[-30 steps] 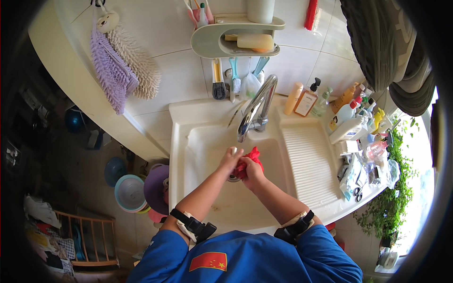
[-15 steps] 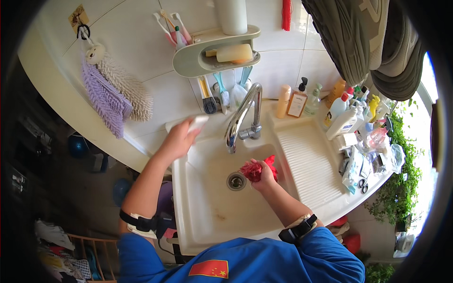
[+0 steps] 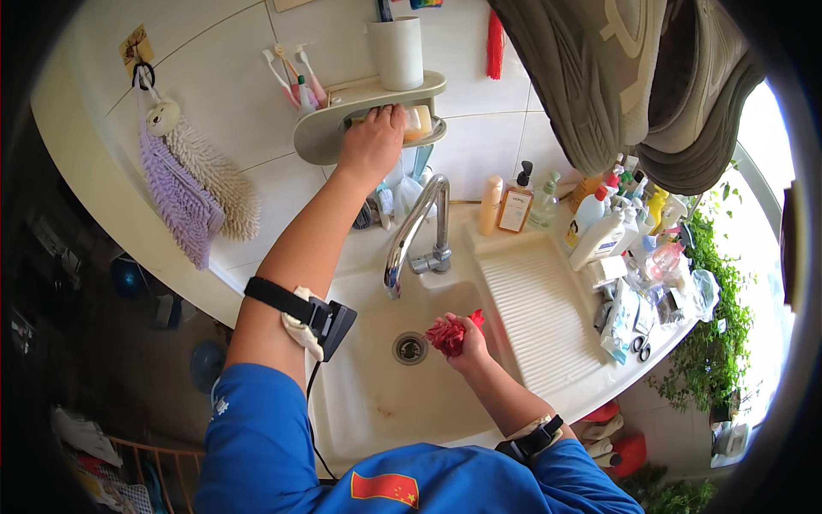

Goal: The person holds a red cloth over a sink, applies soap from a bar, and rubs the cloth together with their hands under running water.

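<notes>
My left hand [image 3: 374,141] is raised to the wall shelf [image 3: 317,146], its fingers curled into the long opening. The fingertips are hidden there, and so is whatever they hold. Right beside them lies a pale yellow and orange block [image 3: 418,122], which looks like soap. Over the sink [image 3: 360,411], to the right of the drain [image 3: 410,348], my right hand [image 3: 470,347] is closed around a crumpled red cloth [image 3: 449,334]. The chrome tap [image 3: 415,227] arches between the two hands; no running water shows.
A white cup [image 3: 398,53] and toothbrushes [image 3: 291,77] stand on the shelf. Bottles [image 3: 516,201] and scissors [image 3: 640,348] crowd the right side beyond the ribbed drainboard [image 3: 535,300]. Shoes [image 3: 642,103] hang at upper right; fluffy towels [image 3: 184,184] hang left.
My left hand, which held a white bar above the sink's left edge, has moved up and right to the shelf. My right hand stays over the sink with the cloth. The view has shifted slightly.
</notes>
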The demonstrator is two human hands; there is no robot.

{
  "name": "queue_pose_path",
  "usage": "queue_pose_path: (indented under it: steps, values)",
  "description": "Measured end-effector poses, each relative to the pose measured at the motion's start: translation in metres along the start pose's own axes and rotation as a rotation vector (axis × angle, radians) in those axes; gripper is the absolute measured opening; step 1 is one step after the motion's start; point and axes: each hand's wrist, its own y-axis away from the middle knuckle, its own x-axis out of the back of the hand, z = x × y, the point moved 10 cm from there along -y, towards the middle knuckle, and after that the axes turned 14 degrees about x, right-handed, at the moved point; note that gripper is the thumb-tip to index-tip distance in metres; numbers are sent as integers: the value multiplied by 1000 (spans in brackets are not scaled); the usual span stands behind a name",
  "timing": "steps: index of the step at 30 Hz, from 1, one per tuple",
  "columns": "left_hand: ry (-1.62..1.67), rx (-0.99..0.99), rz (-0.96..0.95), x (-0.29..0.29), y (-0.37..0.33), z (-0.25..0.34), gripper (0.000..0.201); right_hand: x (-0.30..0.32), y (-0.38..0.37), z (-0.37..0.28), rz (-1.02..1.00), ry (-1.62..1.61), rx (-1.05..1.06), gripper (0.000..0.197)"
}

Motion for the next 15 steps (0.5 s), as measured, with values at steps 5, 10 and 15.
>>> queue_pose_path:
  steps: [5, 10, 15]
  values:
    - [21, -24, 45, -10, -1, -3, 36, 6, -2, -6, 20, 6, 9, 24]
    - [125, -51, 255, 21, 21, -16, 33, -5, -2, 8, -6, -18, -44, 24]
    - [753, 104, 252, 53, 116, -33, 28, -39, 5, 5, -128, -73, -123, 34]
